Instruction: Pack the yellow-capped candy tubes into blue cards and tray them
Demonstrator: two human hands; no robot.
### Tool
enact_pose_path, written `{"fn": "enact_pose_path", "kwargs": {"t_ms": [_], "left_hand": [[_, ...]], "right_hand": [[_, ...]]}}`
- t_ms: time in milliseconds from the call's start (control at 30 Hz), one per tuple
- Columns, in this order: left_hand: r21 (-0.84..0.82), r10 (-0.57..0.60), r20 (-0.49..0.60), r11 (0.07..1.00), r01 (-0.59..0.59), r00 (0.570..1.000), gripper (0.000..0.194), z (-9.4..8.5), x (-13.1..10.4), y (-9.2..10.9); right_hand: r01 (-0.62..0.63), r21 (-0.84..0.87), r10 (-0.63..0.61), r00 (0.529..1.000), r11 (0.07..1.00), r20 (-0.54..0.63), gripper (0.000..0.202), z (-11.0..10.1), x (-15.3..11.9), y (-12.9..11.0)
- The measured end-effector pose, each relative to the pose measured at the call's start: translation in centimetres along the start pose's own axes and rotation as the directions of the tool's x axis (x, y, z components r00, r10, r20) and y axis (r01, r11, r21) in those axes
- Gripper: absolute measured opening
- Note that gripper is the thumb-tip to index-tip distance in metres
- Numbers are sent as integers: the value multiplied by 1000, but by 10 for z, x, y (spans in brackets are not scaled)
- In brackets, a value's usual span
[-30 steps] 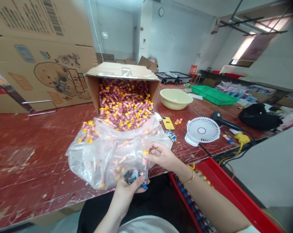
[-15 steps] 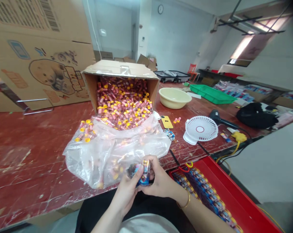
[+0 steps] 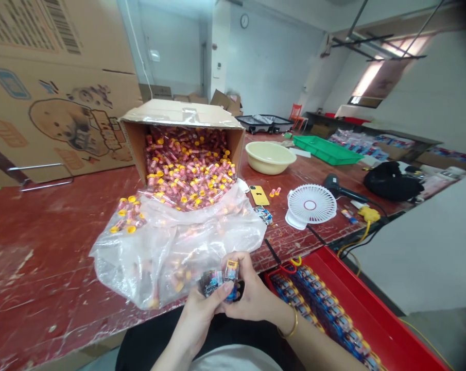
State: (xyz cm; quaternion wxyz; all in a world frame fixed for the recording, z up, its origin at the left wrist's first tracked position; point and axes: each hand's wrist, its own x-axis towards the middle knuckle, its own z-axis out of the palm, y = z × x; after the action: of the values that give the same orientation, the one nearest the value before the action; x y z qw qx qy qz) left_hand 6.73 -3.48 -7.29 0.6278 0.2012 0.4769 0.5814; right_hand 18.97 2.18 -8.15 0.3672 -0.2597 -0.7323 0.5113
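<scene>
My left hand point(image 3: 200, 312) is closed on a small stack of dark printed sleeves point(image 3: 211, 282). Its thumb reaches across to a small bottle with a yellow top and a blue printed wrap point(image 3: 231, 270). Around that bottle, the fingers of my right hand point(image 3: 256, 296) are closed; its lower part is partly covered by my fingers. Both hands meet above my lap at the table edge. Just beyond them a clear plastic bag point(image 3: 163, 242) spills from a cardboard box point(image 3: 136, 149) full of small pink bottles with yellow caps point(image 3: 194, 170).
At lower right, a red tray point(image 3: 372, 304) holds rows of wrapped bottles point(image 3: 329, 304). On the red table point(image 3: 55, 247) are a yellow phone point(image 3: 259, 196), a white fan point(image 3: 312, 204), a cream basin point(image 3: 270, 157), a green tray point(image 3: 327, 150) and a heat gun point(image 3: 335, 185).
The view has swung slightly to the right. My left thumb now lies across the lower part of the bottle, and more of the sleeve stack shows beside it.
</scene>
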Motion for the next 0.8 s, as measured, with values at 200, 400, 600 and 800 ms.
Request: {"fn": "enact_pose_path", "kwargs": {"t_ms": [200,400,600,800], "left_hand": [[6,12,3,1000,-12,1000,34,1,-1,1],[15,18,-10,1000,-18,1000,33,0,0,-1],[123,41,-28,992,-37,999,43,-1,7,-5],[32,-176,75,984,174,982,45,0,13,-9]], "right_hand": [[6,-21,-6,1000,1000,-11,62,0,1,0],[-2,4,2,1000,1000,8,61,-1,0,4],[-16,-146,5,997,989,-72,65,-10,-3,-1],[-370,-528,61,857,764,-511,69,-137,-72,50]]}}
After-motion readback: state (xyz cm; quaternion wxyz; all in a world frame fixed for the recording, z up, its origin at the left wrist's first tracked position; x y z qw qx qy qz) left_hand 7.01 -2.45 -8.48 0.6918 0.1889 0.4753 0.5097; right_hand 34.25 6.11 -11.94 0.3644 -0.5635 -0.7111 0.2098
